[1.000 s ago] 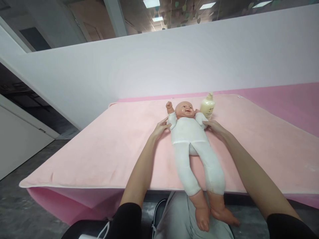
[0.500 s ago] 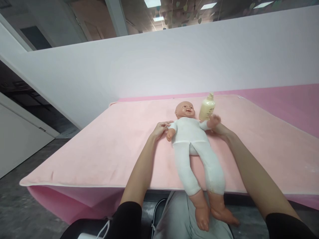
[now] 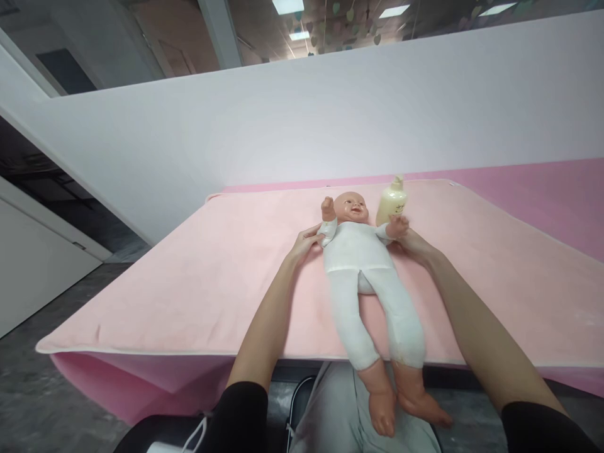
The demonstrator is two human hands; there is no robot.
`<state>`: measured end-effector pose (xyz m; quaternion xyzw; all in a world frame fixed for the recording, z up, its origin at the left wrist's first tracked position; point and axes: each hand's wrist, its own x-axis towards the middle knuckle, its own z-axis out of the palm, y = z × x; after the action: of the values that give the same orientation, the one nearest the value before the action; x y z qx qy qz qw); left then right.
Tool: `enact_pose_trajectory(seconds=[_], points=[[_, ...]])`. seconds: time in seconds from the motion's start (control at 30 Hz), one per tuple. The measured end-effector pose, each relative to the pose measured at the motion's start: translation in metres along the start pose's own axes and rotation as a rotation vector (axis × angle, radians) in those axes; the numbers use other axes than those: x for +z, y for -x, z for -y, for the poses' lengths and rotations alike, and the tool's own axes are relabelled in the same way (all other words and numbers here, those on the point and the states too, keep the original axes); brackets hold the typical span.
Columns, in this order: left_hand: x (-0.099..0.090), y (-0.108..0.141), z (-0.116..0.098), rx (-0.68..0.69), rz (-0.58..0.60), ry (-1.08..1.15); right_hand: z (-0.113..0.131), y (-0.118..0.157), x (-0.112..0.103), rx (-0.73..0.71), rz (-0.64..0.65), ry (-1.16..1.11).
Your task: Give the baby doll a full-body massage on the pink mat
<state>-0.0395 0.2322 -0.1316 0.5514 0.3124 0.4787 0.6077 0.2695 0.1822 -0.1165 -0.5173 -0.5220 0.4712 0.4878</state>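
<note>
A baby doll [image 3: 359, 248] with a white cloth body lies face up on the pink mat [image 3: 189, 296], its feet hanging past the front edge over my lap. My left hand [image 3: 306, 244] is closed around the doll's arm on the left, and that arm points up beside the head. On the other side, my right hand [image 3: 413, 244] is at the doll's other arm, partly hidden behind the doll's hand; its fingers seem wrapped round the arm from below. Just behind that arm stands a pale yellow pump bottle [image 3: 391, 201].
A white wall [image 3: 330, 126] rises behind the table. Pink cloth [image 3: 533, 195] shows under the mat at the right and hangs down at the front left. My legs [image 3: 340, 409] are under the table edge, with a black chair at the lower left.
The doll's left-side arm has swung from pointing down to pointing up, with my left hand at it. The other arm has tipped slightly lower; the bottle stays put.
</note>
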Motion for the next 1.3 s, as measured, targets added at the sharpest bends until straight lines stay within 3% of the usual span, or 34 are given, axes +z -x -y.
enact_pose_trajectory(seconds=[0.23, 0.5, 0.77, 0.83, 0.97, 1.1, 1.2, 1.3], points=[[0.005, -0.003, 0.005, 0.056, -0.063, -0.067, -0.003, -0.006, 0.005, 0.009, 0.129, -0.017], [0.003, -0.014, 0.021, 0.005, -0.200, -0.121, -0.001, -0.009, 0.017, 0.061, -0.026, 0.003], [0.010, -0.014, 0.018, 0.080, -0.379, -0.443, -0.009, -0.016, 0.021, 0.054, -0.164, 0.058], [0.009, -0.013, 0.016, 0.053, -0.340, -0.356, -0.010, -0.015, 0.019, 0.054, -0.158, 0.041], [0.002, -0.006, 0.007, -0.004, -0.131, -0.050, -0.007, -0.008, 0.010, 0.067, -0.050, -0.017], [-0.004, 0.001, -0.001, 0.017, -0.001, 0.050, -0.002, 0.000, 0.001, 0.105, 0.045, -0.013], [-0.006, 0.002, -0.001, 0.004, 0.033, 0.030, -0.002, 0.002, -0.004, 0.100, 0.095, 0.018], [-0.008, 0.001, 0.003, -0.047, -0.024, 0.059, -0.004, 0.001, -0.007, 0.039, 0.093, 0.075]])
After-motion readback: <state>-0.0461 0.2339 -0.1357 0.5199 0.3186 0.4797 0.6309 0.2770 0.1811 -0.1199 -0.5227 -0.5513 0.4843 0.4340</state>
